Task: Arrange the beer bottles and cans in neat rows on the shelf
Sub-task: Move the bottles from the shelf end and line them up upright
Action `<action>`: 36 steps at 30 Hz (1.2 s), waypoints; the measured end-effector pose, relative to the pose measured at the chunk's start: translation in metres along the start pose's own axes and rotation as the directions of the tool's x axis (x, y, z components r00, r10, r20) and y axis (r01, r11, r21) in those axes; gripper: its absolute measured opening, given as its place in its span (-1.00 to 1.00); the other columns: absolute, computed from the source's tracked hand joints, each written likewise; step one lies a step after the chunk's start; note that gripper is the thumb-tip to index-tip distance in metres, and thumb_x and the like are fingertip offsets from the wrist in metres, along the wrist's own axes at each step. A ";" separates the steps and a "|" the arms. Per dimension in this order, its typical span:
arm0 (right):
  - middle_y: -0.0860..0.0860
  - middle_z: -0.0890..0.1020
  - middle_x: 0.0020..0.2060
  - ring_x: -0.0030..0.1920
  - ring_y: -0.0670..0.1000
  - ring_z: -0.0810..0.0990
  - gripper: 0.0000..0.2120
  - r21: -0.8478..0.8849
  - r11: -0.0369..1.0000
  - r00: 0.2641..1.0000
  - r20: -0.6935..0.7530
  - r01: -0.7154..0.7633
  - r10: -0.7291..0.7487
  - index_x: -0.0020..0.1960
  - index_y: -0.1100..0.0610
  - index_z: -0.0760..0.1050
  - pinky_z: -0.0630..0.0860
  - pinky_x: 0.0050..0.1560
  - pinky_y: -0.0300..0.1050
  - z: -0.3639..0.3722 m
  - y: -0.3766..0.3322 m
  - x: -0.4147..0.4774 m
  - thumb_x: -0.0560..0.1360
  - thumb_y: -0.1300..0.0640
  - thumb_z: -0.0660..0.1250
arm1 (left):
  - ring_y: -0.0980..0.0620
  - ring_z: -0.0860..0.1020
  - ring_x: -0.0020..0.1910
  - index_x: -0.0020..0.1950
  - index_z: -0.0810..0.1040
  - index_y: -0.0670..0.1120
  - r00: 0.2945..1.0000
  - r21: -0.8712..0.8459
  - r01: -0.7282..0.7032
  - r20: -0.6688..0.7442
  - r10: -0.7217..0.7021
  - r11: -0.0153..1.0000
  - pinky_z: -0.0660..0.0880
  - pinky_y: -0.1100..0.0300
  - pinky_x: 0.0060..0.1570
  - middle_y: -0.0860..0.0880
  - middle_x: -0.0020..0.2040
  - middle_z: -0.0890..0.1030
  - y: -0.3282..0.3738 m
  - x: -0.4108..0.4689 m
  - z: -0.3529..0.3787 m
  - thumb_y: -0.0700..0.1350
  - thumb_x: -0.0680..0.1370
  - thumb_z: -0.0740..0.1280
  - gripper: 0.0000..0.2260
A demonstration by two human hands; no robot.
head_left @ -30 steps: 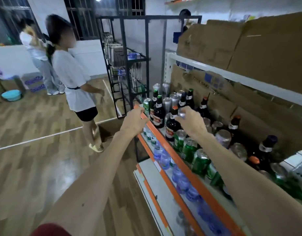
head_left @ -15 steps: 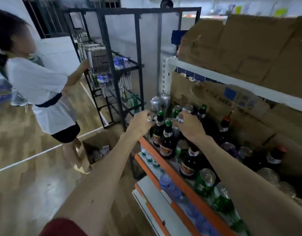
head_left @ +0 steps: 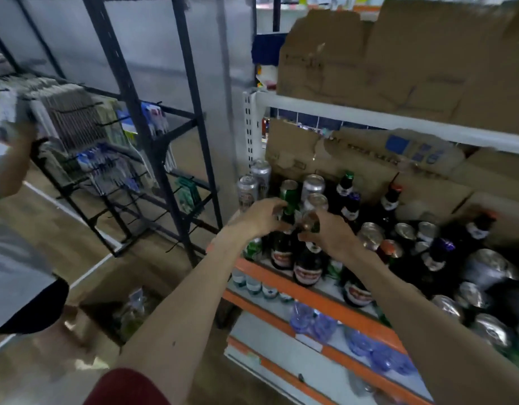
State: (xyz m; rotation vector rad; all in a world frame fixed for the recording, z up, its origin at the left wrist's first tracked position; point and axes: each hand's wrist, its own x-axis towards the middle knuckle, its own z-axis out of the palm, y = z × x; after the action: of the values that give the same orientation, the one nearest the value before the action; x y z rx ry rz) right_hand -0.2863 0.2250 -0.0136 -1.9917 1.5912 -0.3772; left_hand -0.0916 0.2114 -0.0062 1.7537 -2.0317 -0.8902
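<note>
So right now your left hand (head_left: pixel 259 219) is curled around the green-foiled neck of a dark beer bottle (head_left: pixel 281 254), which is standing near the left end of the shelf (head_left: pixel 310 295), right at the orange front edge. Your right hand (head_left: pixel 332 233) is just beside it, knuckles nearly touching the left one. Its fingers are curled in tight where the top of the second bottle (head_left: pixel 309 268) meets the foot of a silver can (head_left: pixel 316 201). It's too blurry there, so honestly I can't tell which of the two it's got, or if it's got anything.

Behind your hands there's a couple of tall silver cans (head_left: pixel 248 190) at the very end of the shelf. More dark bottles and can tops (head_left: pixel 370 233) are spread off to the right, pretty jumbled, not in rows. Flattened cardboard (head_left: pixel 369 162) lines the back of the shelf.

One level down you've got blue-tinted water bottles (head_left: pixel 313 320). To the left is a black wire rack (head_left: pixel 129 92) with hanging packets, an open cardboard box (head_left: pixel 126 302) on the wood floor below it, and another person (head_left: pixel 15 273) in a white top at the frame's edge.
</note>
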 end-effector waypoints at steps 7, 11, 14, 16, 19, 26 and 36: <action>-0.04 0.58 -0.19 -0.14 0.05 0.56 -0.77 0.156 0.970 0.970 -0.130 -0.187 0.208 -0.05 0.03 0.47 0.39 -0.24 -0.07 0.025 0.023 -0.020 0.46 -0.09 0.41 | 0.02 0.56 0.00 0.07 0.55 -0.05 0.996 -0.075 -0.062 -0.065 0.057 0.995 0.35 0.32 -0.26 0.02 -0.02 0.58 -0.015 0.027 0.030 -0.08 0.47 0.46 -0.78; -0.01 0.61 -0.07 -0.05 0.04 0.56 -0.65 0.299 0.937 0.946 -0.206 -0.183 0.250 0.18 0.08 0.48 0.42 -0.16 -0.08 0.040 0.021 -0.024 0.47 -0.03 0.43 | 0.07 0.58 -0.11 -0.04 0.58 -0.07 0.980 -0.097 -0.116 -0.170 0.098 0.989 0.30 0.35 -0.30 0.04 -0.11 0.63 -0.026 0.027 0.043 -0.08 0.46 0.48 -0.85; -0.02 0.59 -0.14 -0.15 0.03 0.55 -0.71 0.334 0.927 0.941 -0.221 -0.172 0.254 0.17 0.11 0.48 0.37 -0.23 -0.12 0.042 0.018 -0.024 0.51 0.05 0.41 | 0.09 0.59 -0.21 -0.19 0.55 -0.05 0.976 -0.122 -0.108 -0.203 0.082 0.987 0.34 0.22 -0.27 0.06 -0.23 0.63 -0.029 0.029 0.047 -0.10 0.44 0.46 -0.89; -0.01 0.58 -0.14 -0.09 0.05 0.56 -0.73 0.326 0.930 0.935 -0.247 -0.168 0.255 0.16 0.13 0.50 0.35 -0.19 -0.12 0.041 0.015 -0.025 0.51 0.07 0.41 | 0.07 0.59 -0.25 -0.25 0.53 -0.07 0.977 -0.118 -0.099 -0.199 0.075 0.988 0.40 0.14 -0.25 0.06 -0.28 0.63 -0.026 0.027 0.044 -0.11 0.41 0.46 -0.87; -0.01 0.60 -0.16 -0.06 0.08 0.59 -0.77 0.334 0.926 0.923 -0.270 -0.178 0.275 0.10 0.11 0.51 0.38 -0.18 -0.08 0.037 0.008 -0.027 0.51 0.04 0.41 | 0.05 0.63 -0.23 -0.27 0.58 -0.11 0.980 -0.140 -0.116 -0.178 0.091 0.983 0.49 0.08 -0.17 0.01 -0.28 0.67 -0.023 0.021 0.033 -0.13 0.37 0.46 -0.90; -0.05 0.56 -0.29 -0.28 0.00 0.55 -0.79 0.236 0.963 0.902 -0.374 -0.133 0.216 -0.12 0.11 0.47 0.35 -0.39 -0.13 -0.023 -0.027 -0.036 0.51 -0.01 0.41 | 0.05 0.69 -0.15 -0.12 0.70 -0.14 0.973 -0.145 -0.178 -0.176 0.151 0.973 0.58 0.04 -0.06 -0.01 -0.20 0.72 0.017 0.017 -0.039 0.00 0.40 0.57 -0.78; 0.02 0.66 -0.19 -0.16 0.03 0.61 -0.84 0.226 0.970 0.746 -0.629 -0.094 0.219 -0.12 0.12 0.59 0.45 -0.23 -0.14 -0.117 -0.043 -0.081 0.46 0.01 0.42 | -0.01 0.66 -0.16 -0.19 0.69 -0.14 0.890 -0.011 -0.337 -0.330 0.315 0.941 0.54 0.07 -0.17 -0.05 -0.22 0.71 0.121 -0.008 -0.090 0.00 0.38 0.52 -0.80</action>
State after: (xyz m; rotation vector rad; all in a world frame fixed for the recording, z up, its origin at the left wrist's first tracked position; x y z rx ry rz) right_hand -0.3361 0.2800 0.1151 -1.6443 2.0246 -1.2126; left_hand -0.1292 0.2034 0.1403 1.3570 -1.9667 -0.5190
